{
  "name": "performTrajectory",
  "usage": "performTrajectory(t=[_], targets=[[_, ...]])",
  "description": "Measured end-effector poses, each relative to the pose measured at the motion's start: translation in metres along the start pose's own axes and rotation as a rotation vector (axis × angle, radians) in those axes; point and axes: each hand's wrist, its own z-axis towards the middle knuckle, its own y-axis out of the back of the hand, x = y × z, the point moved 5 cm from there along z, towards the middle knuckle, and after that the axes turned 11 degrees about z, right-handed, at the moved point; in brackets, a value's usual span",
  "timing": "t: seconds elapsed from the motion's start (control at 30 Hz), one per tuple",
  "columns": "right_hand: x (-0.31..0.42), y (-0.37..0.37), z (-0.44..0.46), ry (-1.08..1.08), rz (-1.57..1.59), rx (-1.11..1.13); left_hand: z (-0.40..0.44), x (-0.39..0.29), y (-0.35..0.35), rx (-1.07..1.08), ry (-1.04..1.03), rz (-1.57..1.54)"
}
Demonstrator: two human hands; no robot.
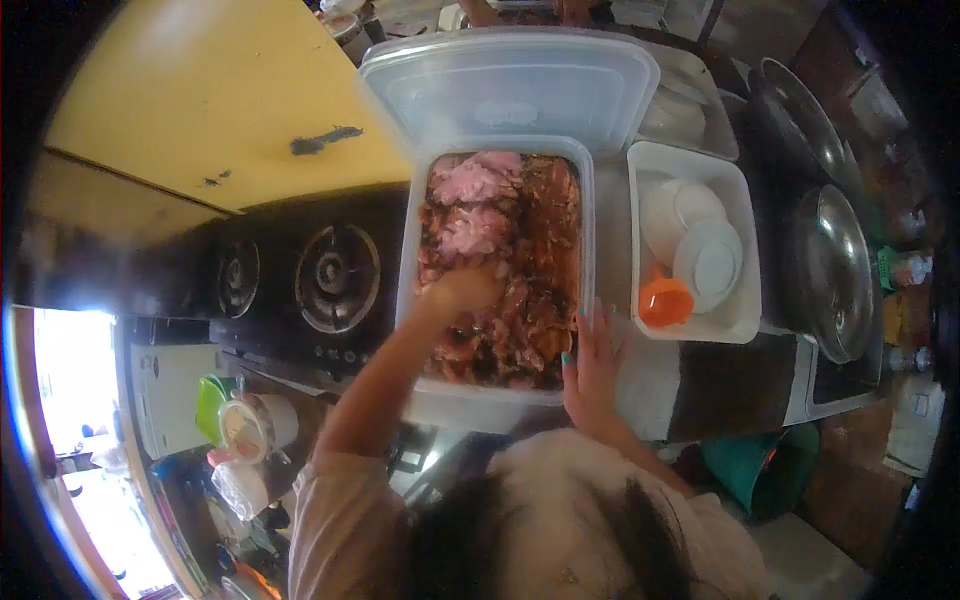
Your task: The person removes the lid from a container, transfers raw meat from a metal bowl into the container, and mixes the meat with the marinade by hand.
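A large clear plastic container [587,250] holds dark marinated meat pieces [520,330], with two pale pink mounds [475,205] on top at the far left. My left hand [465,295] is pushed into the meat near the middle; its fingers are blurred and partly hidden among the pieces. My right hand [595,365] rests against the container's right side near its front corner, fingers spread, holding nothing. Behind the container, its translucent lid [500,90] stands tilted up.
A gas stove [340,275] lies left of the container. To the right, a white tray [745,300] holds white dishes [708,260] and an orange cup [665,302]. Large metal lids [835,270] stand farther right. A green bin [765,470] is below, and another person's hands show at the top.
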Motion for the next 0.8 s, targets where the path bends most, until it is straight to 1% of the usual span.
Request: performTrajectory(t=[0.1, 0.2, 0.3, 0.4, 0.5, 0.6, 0.7, 0.8], targets=[[0.0, 0.001, 0.001, -0.01, -0.005, 0.019, 0.012, 0.013, 0.004, 0.171, 0.161, -0.404], [-0.002, -0.001, 0.0, -0.011, -0.009, 0.025, 0.034, 0.023, -0.006, 0.117, 0.2, -0.469], [-0.002, 0.001, -0.001, -0.014, -0.041, 0.029, 0.042, 0.028, -0.005, 0.201, 0.245, -0.534], [-0.002, 0.001, -0.002, 0.003, -0.06, 0.012, 0.057, 0.038, -0.005, 0.067, 0.255, -0.279], [0.0, 0.003, -0.004, 0.006, -0.062, -0.004, 0.063, 0.051, -0.009, -0.008, 0.433, -0.285], [0.001, 0.004, -0.005, 0.001, -0.068, -0.029, 0.055, 0.039, 0.001, 0.092, 0.319, -0.168], [-0.001, 0.0, -0.005, 0.023, -0.064, -0.054, 0.046, 0.037, -0.008, -0.013, 0.333, -0.171], [-0.005, -0.002, -0.006, 0.019, -0.05, -0.059, 0.037, 0.042, -0.028, -0.368, 0.179, -0.23]])
